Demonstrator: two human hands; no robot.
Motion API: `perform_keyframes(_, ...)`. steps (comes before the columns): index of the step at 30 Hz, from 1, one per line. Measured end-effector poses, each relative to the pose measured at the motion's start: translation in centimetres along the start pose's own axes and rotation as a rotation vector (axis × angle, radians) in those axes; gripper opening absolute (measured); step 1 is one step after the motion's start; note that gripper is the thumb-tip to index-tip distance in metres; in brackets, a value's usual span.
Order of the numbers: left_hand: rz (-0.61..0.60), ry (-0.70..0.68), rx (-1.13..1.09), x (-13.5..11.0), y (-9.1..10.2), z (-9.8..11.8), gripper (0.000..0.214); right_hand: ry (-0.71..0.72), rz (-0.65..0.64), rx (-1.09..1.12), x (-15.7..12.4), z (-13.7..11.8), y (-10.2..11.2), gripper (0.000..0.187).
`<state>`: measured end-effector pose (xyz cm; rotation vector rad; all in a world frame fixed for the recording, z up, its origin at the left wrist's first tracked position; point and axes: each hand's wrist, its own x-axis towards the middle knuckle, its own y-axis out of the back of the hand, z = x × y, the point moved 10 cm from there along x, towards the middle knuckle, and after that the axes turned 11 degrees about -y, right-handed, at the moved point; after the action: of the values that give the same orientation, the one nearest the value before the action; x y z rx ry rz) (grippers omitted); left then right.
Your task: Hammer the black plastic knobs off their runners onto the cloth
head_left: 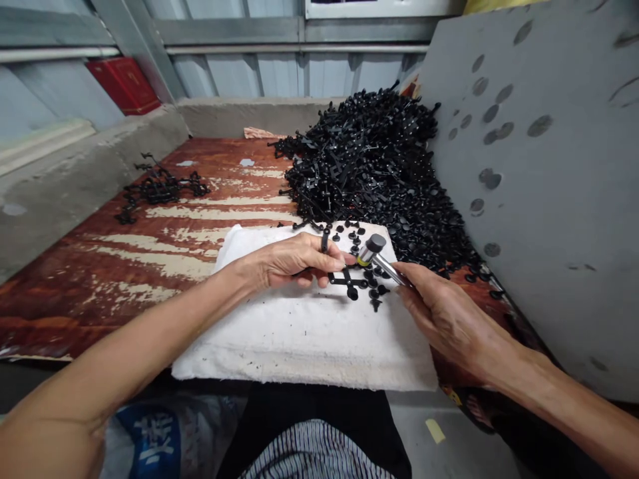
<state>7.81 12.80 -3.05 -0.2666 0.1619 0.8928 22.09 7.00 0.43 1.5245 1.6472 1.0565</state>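
Over the white cloth (299,332), my left hand (304,259) pinches a black jointed plastic part (348,282) between thumb and fingers. A strip of black plastic also rises by its index finger. My right hand (439,313) is wrapped around the handle of a small mallet (372,247) with a silver head, one dark face and one yellow face. The yellow face is low, close to the left fingertips and the black part; whether it touches cannot be told. Several loose black round-headed pegs (375,304) lie on the cloth around the mallet head.
A large heap of black plastic parts (364,159) covers the back right of the worn red-brown table (200,233). A smaller cluster of linked black parts (162,186) sits at the left. A grey spotted panel (539,166) stands along the right. A red box (124,85) rests on the left ledge.
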Motion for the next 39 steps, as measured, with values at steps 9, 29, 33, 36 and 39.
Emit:
perform_keyframes(9,-0.094,0.021,0.159,0.9,-1.1,0.1,0.011,-0.001,0.024,0.015,0.2,0.7,0.4,0.027)
perform_keyframes(29,0.365,0.138,-0.196,0.0,2.1,-2.9,0.014,-0.420,-0.066,0.884,-3.4,4.2,-2.5,0.034)
perform_keyframes(33,0.411,0.158,-0.219,0.0,2.3,-3.1,0.017,-0.460,-0.011,1.035,-4.0,4.7,-2.8,0.035)
perform_keyframes(36,0.410,0.166,-0.220,0.1,2.3,-3.2,0.017,-0.455,-0.021,1.043,-4.0,4.7,-2.8,0.034)
perform_keyframes(39,0.400,0.158,-0.212,0.2,2.3,-3.2,0.016,-0.435,-0.021,1.017,-3.9,4.5,-2.5,0.032)
